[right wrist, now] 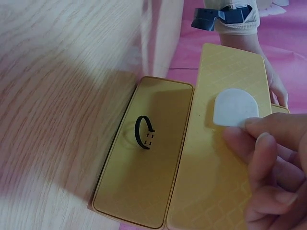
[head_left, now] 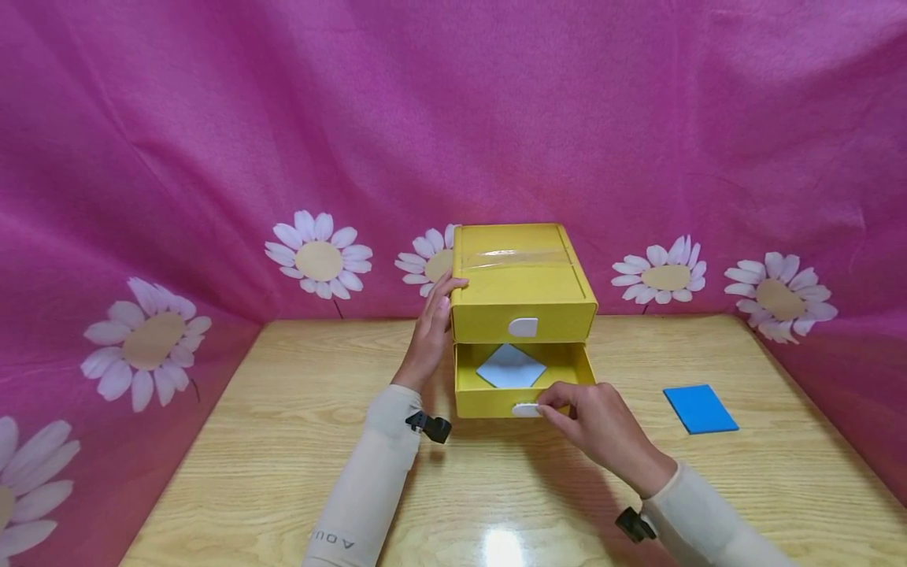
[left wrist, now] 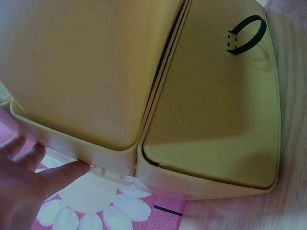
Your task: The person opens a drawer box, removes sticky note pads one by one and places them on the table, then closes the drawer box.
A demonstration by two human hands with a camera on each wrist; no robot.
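A yellow drawer cabinet (head_left: 520,279) stands at the back of the table. Its middle drawer (head_left: 489,403) is pulled out, with a pale square piece (head_left: 510,366) lying inside. My right hand (head_left: 602,421) pinches the white tab handle (right wrist: 235,108) on that drawer's front between thumb and finger. My left hand (head_left: 431,335) rests against the cabinet's left side, one fingertip over the top edge. Its fingers are fairly straight in the left wrist view. Below the open drawer, the lowest drawer front (right wrist: 146,177) carries a black loop handle (left wrist: 249,36); the head view hides it.
A flat blue square (head_left: 701,409) lies on the wooden table (head_left: 283,472) to the right of the cabinet. Clear tape (head_left: 510,257) crosses the cabinet's top. A pink curtain (head_left: 496,110) with white daisies hangs close behind and along both sides.
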